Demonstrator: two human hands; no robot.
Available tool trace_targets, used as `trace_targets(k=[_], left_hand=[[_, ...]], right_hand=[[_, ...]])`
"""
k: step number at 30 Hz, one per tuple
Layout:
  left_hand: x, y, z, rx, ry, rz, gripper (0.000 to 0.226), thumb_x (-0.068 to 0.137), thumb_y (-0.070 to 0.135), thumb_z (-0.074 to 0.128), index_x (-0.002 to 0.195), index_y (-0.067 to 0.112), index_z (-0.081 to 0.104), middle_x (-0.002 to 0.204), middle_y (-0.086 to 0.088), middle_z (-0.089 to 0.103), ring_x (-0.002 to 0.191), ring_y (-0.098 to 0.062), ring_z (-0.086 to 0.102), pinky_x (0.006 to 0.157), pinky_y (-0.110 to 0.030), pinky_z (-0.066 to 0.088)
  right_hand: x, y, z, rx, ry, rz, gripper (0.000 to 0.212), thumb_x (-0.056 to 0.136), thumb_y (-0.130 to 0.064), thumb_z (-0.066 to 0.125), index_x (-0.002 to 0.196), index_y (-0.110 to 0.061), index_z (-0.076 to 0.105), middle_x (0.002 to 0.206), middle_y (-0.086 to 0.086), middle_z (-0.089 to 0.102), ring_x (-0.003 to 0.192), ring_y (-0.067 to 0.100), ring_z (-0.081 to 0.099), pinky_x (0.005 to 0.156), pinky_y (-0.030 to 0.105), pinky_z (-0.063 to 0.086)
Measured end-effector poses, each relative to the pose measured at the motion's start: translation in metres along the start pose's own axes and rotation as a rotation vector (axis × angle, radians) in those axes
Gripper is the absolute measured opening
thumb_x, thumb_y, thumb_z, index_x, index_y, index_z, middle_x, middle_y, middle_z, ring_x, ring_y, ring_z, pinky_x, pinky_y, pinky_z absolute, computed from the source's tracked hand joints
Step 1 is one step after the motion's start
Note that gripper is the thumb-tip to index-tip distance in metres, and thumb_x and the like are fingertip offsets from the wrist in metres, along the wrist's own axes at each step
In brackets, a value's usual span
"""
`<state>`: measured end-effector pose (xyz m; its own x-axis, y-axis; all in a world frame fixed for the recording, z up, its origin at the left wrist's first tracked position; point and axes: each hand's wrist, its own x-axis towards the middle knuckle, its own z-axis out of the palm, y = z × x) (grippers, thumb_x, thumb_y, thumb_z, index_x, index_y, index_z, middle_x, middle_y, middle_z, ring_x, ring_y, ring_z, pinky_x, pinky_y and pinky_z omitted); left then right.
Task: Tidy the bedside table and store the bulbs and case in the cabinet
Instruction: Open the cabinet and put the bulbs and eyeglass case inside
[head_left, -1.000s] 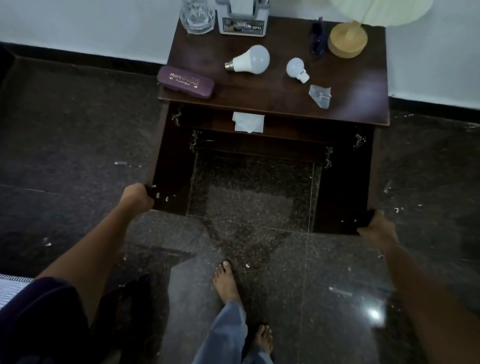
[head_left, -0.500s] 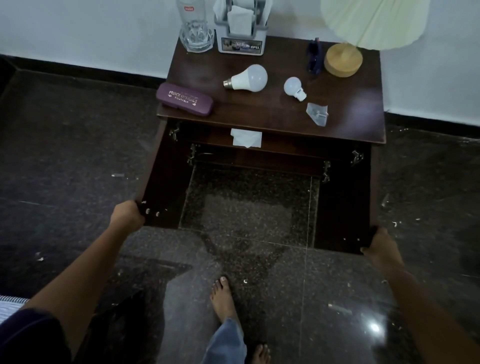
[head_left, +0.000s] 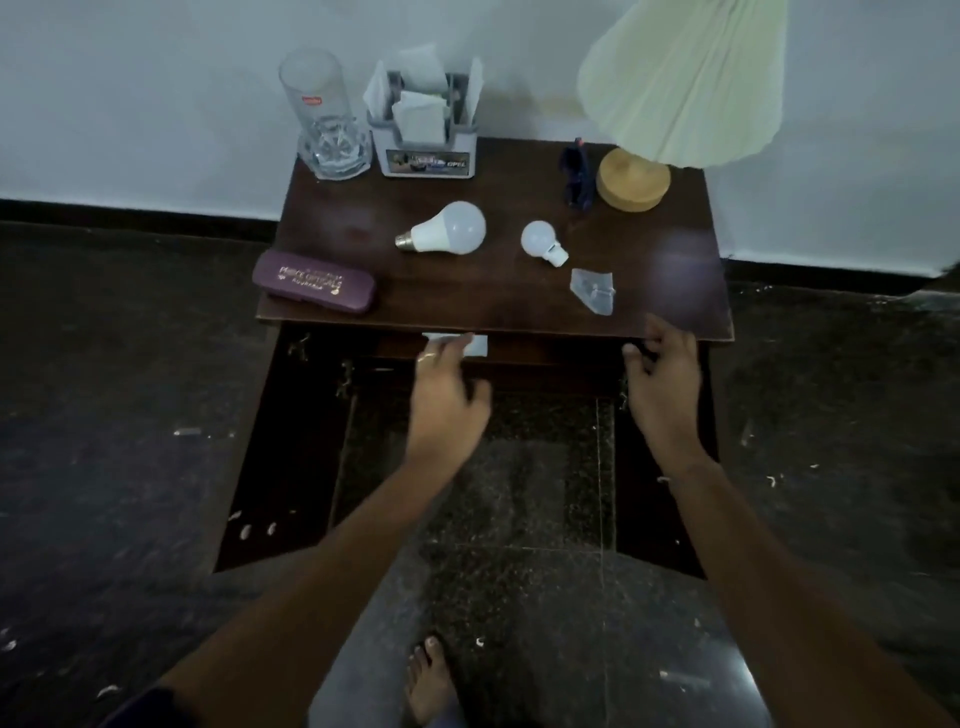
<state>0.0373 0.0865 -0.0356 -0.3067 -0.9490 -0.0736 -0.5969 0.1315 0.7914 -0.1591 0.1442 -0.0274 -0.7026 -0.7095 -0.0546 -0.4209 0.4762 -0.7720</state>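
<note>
A dark wooden bedside table (head_left: 665, 270) stands against the wall with both cabinet doors swung wide. On its top lie a purple glasses case (head_left: 314, 281) at the front left, a large white bulb (head_left: 445, 229) in the middle, and a small white bulb (head_left: 542, 242) to its right. A clear crumpled wrapper (head_left: 593, 290) lies near the front edge. My left hand (head_left: 445, 395) reaches under the top, its fingers at a white paper (head_left: 478, 345) on the inner shelf. My right hand (head_left: 662, 374) hovers with fingers apart at the top's front right edge.
At the back stand a tall glass (head_left: 326, 117), a grey tissue holder (head_left: 423, 130), dark sunglasses (head_left: 575, 174) and a lamp with a wooden base (head_left: 632, 179) and pale shade. The left door (head_left: 280, 457) and right door (head_left: 660, 499) flank the opening. My bare foot (head_left: 431, 680) rests on dark granite floor.
Both hands have let go of the door edges and moved up and inward to the cabinet front. The camera has come closer to the table.
</note>
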Motion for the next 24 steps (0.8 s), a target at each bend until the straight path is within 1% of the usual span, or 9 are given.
trace_targets(k=[6, 8, 11, 12, 15, 18, 21, 22, 24], left_hand=[[0.072, 0.05, 0.068, -0.063, -0.257, -0.023, 0.056, 0.087, 0.009, 0.05, 0.141, 0.002, 0.034, 0.141, -0.017, 0.043, 0.131, -0.027, 0.041, 0.11, -0.036, 0.036], [0.087, 0.056, 0.081, -0.101, -0.286, -0.07, 0.052, 0.087, 0.009, 0.048, 0.138, 0.004, 0.038, 0.137, -0.016, 0.049, 0.126, -0.027, 0.046, 0.099, -0.028, 0.04], [0.099, 0.056, 0.093, -0.139, -0.307, -0.077, 0.038, 0.087, 0.008, 0.044, 0.124, 0.011, 0.053, 0.116, -0.013, 0.061, 0.096, -0.023, 0.058, 0.067, -0.021, 0.042], [0.101, 0.055, 0.096, -0.134, -0.318, -0.07, 0.037, 0.087, 0.008, 0.043, 0.122, 0.011, 0.055, 0.112, -0.013, 0.062, 0.092, -0.023, 0.058, 0.064, -0.023, 0.042], [0.105, 0.055, 0.102, -0.079, -0.316, -0.051, 0.033, 0.088, 0.009, 0.043, 0.117, 0.008, 0.058, 0.106, -0.015, 0.063, 0.097, -0.027, 0.058, 0.074, -0.03, 0.043], [0.1, 0.053, 0.101, -0.129, -0.255, -0.06, 0.03, 0.089, 0.008, 0.042, 0.111, 0.006, 0.062, 0.099, -0.016, 0.066, 0.083, -0.02, 0.057, 0.071, -0.03, 0.042], [0.079, 0.046, 0.096, -0.194, -0.21, -0.074, 0.03, 0.091, 0.008, 0.045, 0.113, 0.007, 0.064, 0.075, 0.01, 0.062, 0.067, 0.0, 0.048, 0.064, -0.013, 0.039], [0.068, 0.043, 0.094, -0.211, -0.188, -0.087, 0.031, 0.091, 0.008, 0.046, 0.116, 0.01, 0.063, 0.071, 0.02, 0.054, 0.063, 0.003, 0.046, 0.061, -0.006, 0.037], [0.045, 0.037, 0.091, -0.247, -0.138, -0.123, 0.033, 0.092, 0.009, 0.049, 0.123, 0.013, 0.059, 0.073, 0.025, 0.049, 0.065, 0.006, 0.049, 0.06, 0.001, 0.039]], right_hand=[[0.054, 0.001, 0.032, -0.013, -0.075, 0.106, 0.043, 0.091, -0.005, 0.049, 0.134, -0.009, 0.043, 0.135, 0.015, 0.046, 0.122, 0.027, 0.048, 0.104, 0.034, 0.038], [0.064, 0.011, 0.035, 0.031, -0.07, 0.158, 0.042, 0.091, -0.004, 0.048, 0.132, -0.008, 0.042, 0.134, 0.014, 0.049, 0.123, 0.026, 0.047, 0.1, 0.032, 0.039], [0.072, 0.025, 0.039, 0.109, -0.072, 0.179, 0.038, 0.092, -0.001, 0.044, 0.129, -0.007, 0.042, 0.125, 0.012, 0.057, 0.115, 0.021, 0.053, 0.086, 0.022, 0.04], [0.073, 0.028, 0.04, 0.138, -0.081, 0.177, 0.038, 0.092, 0.001, 0.043, 0.129, -0.007, 0.042, 0.123, 0.011, 0.059, 0.113, 0.021, 0.055, 0.085, 0.022, 0.041], [0.075, 0.032, 0.044, 0.23, -0.093, 0.189, 0.041, 0.092, 0.002, 0.043, 0.131, -0.007, 0.041, 0.119, 0.008, 0.061, 0.11, 0.02, 0.058, 0.092, 0.031, 0.049], [0.072, 0.033, 0.044, 0.247, -0.067, 0.197, 0.044, 0.091, -0.001, 0.048, 0.134, -0.009, 0.041, 0.117, 0.005, 0.063, 0.107, 0.015, 0.059, 0.096, 0.036, 0.05], [0.054, 0.035, 0.043, 0.236, -0.024, 0.192, 0.045, 0.089, -0.006, 0.056, 0.132, -0.009, 0.045, 0.106, -0.001, 0.065, 0.097, 0.01, 0.06, 0.092, 0.034, 0.052], [0.045, 0.037, 0.042, 0.225, -0.011, 0.189, 0.044, 0.088, -0.007, 0.058, 0.131, -0.009, 0.048, 0.102, -0.003, 0.065, 0.093, 0.007, 0.06, 0.089, 0.03, 0.053], [0.025, 0.041, 0.043, 0.215, 0.013, 0.199, 0.043, 0.086, -0.008, 0.062, 0.128, -0.01, 0.052, 0.097, -0.004, 0.066, 0.087, 0.004, 0.06, 0.082, 0.022, 0.051]])
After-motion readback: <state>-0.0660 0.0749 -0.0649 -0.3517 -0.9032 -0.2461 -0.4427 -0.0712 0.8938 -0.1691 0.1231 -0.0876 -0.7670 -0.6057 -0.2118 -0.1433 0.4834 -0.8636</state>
